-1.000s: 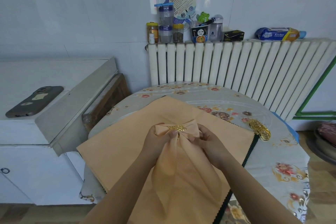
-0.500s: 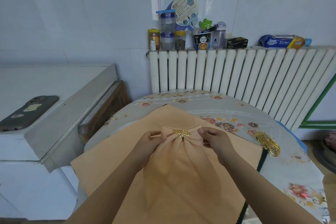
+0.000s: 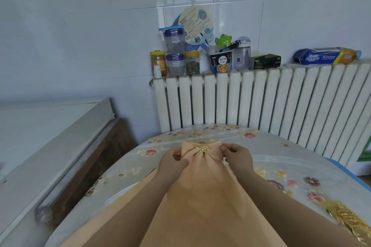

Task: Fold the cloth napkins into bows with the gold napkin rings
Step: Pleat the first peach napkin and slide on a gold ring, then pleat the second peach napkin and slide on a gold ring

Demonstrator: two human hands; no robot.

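Note:
An orange cloth napkin [image 3: 202, 192] is gathered through a gold leaf-shaped napkin ring [image 3: 202, 148], its top fanned out like a bow. My left hand [image 3: 173, 161] pinches the bow's left end and my right hand [image 3: 236, 155] pinches the right end, holding the napkin out over the far part of the round table [image 3: 281, 158]. The napkin's long tail hangs down toward me between my forearms. A flat orange cloth [image 3: 112, 218] lies on the table under my left arm. Several more gold rings [image 3: 347, 220] lie in a pile at the right.
A white radiator [image 3: 261, 102] stands behind the table, with jars, a noodle cup, a bottle and a packet of kitchen wipes [image 3: 325, 56] on top. A white cabinet top [image 3: 40, 136] sits to the left, with a dark wooden board [image 3: 96, 158] leaning beside it.
Both hands carried the ringed napkin forward, toward the table's far edge near the radiator. The view tilted up, so the phone on the cabinet has left the frame.

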